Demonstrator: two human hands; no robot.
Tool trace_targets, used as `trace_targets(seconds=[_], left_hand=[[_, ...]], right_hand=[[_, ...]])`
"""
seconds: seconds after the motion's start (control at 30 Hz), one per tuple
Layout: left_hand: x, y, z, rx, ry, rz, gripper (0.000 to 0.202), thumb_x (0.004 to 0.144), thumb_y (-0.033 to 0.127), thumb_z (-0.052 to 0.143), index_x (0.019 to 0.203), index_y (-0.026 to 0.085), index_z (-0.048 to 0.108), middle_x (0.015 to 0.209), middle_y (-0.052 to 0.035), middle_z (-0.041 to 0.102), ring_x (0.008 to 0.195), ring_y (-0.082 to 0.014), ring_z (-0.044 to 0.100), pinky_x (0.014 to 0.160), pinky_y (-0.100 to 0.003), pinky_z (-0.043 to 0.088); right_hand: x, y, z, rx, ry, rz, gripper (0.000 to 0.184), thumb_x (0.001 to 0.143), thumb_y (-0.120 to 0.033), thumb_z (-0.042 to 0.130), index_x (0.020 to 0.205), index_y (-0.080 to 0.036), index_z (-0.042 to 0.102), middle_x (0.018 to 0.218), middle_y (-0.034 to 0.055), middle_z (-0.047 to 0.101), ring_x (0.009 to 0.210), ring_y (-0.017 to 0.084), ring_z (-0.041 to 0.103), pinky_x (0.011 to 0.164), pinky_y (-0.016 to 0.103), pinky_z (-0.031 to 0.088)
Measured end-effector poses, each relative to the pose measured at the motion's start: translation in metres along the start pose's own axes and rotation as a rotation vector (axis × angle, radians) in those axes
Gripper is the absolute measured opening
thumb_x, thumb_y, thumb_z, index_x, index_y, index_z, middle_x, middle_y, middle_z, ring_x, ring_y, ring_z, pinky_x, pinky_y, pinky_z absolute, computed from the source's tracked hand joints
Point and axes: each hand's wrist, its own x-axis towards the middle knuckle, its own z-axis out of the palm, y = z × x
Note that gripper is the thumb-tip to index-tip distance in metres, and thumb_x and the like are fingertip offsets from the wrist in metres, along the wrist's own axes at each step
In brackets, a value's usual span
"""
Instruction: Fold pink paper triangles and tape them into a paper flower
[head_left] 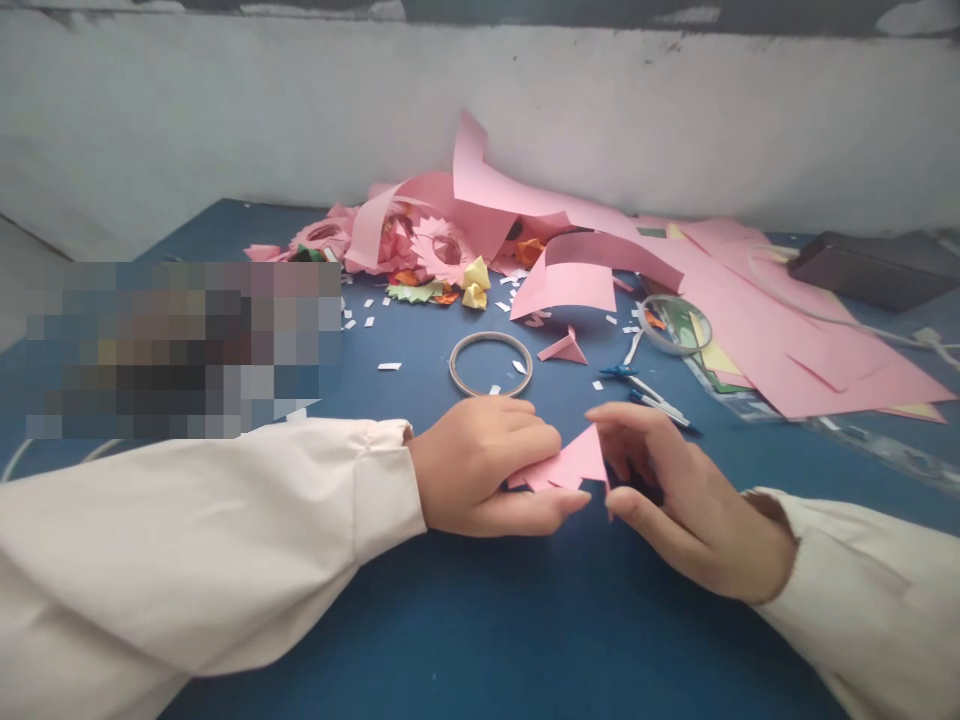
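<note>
A small folded piece of pink paper (571, 464), triangular with its point up, is held between both hands just above the blue table (465, 620). My left hand (480, 465) grips its left side with thumb and fingers closed on it. The fingertips of my right hand (675, 500) pinch its right edge. Both arms wear cream sleeves.
Behind the hands lie a thin ring (490, 363), a small pink folded triangle (565, 348), a compass and pen (646, 392), a clear tape roll (675, 323), large pink sheets (750, 310), cut paper flowers (439, 250) and white scraps. A dark box (874, 268) sits far right.
</note>
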Motion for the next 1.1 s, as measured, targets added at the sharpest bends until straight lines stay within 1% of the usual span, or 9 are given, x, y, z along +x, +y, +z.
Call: trace_targets(seconds=[0.07,0.1,0.23,0.43,0.67,0.8,0.9,0.97,1.1], left_hand=[[0.0,0.008,-0.001,-0.314,-0.144,-0.164,0.037,0.092,0.036,0.036,0.059,0.018,0.034,0.057,0.0024,0.037,0.053,-0.0104,0.033,0.054,-0.025,0.03],[0.0,0.012,-0.002,-0.474,-0.206,-0.248,0.039,0.094,0.036,0.031,0.06,0.017,0.035,0.058,0.0028,0.037,0.054,-0.0096,0.034,0.055,-0.024,0.031],[0.001,0.022,-0.001,-0.861,-0.278,-0.493,0.046,0.097,0.042,0.023,0.065,0.015,0.042,0.063,0.0027,0.04,0.059,-0.0082,0.037,0.059,-0.021,0.035],[0.002,0.022,0.001,-0.921,-0.234,-0.564,0.033,0.092,0.04,0.042,0.074,0.015,0.051,0.065,0.0022,0.046,0.063,-0.0086,0.046,0.06,-0.02,0.038],[0.006,0.02,0.003,-1.047,-0.347,-0.709,0.041,0.096,0.038,0.031,0.07,0.013,0.051,0.056,0.0015,0.051,0.052,-0.0061,0.049,0.056,-0.016,0.044],[0.008,0.019,0.003,-1.048,-0.328,-0.722,0.042,0.096,0.038,0.031,0.069,0.013,0.051,0.055,0.0011,0.052,0.049,-0.0061,0.049,0.054,-0.015,0.044],[0.007,0.018,0.003,-1.036,-0.316,-0.719,0.041,0.096,0.037,0.031,0.069,0.013,0.051,0.054,0.0011,0.052,0.049,-0.0067,0.049,0.054,-0.016,0.043],[0.006,0.018,0.002,-1.046,-0.316,-0.7,0.04,0.096,0.038,0.031,0.069,0.013,0.05,0.054,0.0014,0.051,0.051,-0.0072,0.048,0.056,-0.016,0.042],[0.006,0.016,-0.001,-1.086,-0.348,-0.634,0.047,0.096,0.042,0.023,0.066,0.014,0.046,0.055,0.0017,0.046,0.053,-0.0082,0.046,0.056,-0.018,0.04]], right_hand=[[0.001,0.002,0.0,0.016,0.03,-0.115,0.042,0.093,-0.042,0.04,0.127,-0.018,0.032,0.099,0.0081,0.053,0.075,0.014,0.051,0.065,0.026,0.044],[0.002,0.002,-0.001,0.053,0.001,-0.161,0.037,0.094,-0.042,0.037,0.123,-0.019,0.037,0.1,0.0089,0.053,0.08,0.015,0.052,0.069,0.027,0.045],[0.004,-0.004,-0.004,0.217,-0.189,-0.165,0.029,0.097,-0.034,0.031,0.089,-0.02,0.055,0.077,0.0024,0.055,0.07,0.012,0.052,0.065,0.022,0.043],[0.003,-0.009,-0.003,0.404,-0.152,0.056,0.039,0.097,-0.03,0.035,0.061,-0.018,0.047,0.057,-0.0033,0.048,0.052,0.006,0.045,0.052,0.018,0.036],[0.007,-0.007,-0.008,0.534,-0.302,0.187,0.042,0.096,-0.038,0.033,0.071,-0.016,0.058,0.058,-0.0016,0.05,0.051,0.008,0.043,0.05,0.02,0.035],[0.01,-0.008,-0.008,0.428,-0.254,0.2,0.042,0.094,-0.041,0.038,0.066,-0.016,0.058,0.051,-0.0033,0.046,0.046,0.006,0.039,0.045,0.02,0.031],[0.007,-0.007,-0.005,0.395,-0.218,0.213,0.05,0.094,-0.042,0.038,0.051,-0.017,0.045,0.044,-0.0036,0.041,0.041,0.006,0.036,0.042,0.021,0.028],[0.004,-0.006,-0.003,0.373,-0.107,0.221,0.049,0.094,-0.041,0.037,0.051,-0.018,0.041,0.045,-0.0035,0.039,0.042,0.007,0.036,0.042,0.022,0.03],[0.0,-0.006,-0.002,0.32,0.193,0.143,0.013,0.091,-0.033,0.047,0.1,-0.025,0.054,0.071,-0.0016,0.054,0.058,0.01,0.051,0.051,0.022,0.042]])
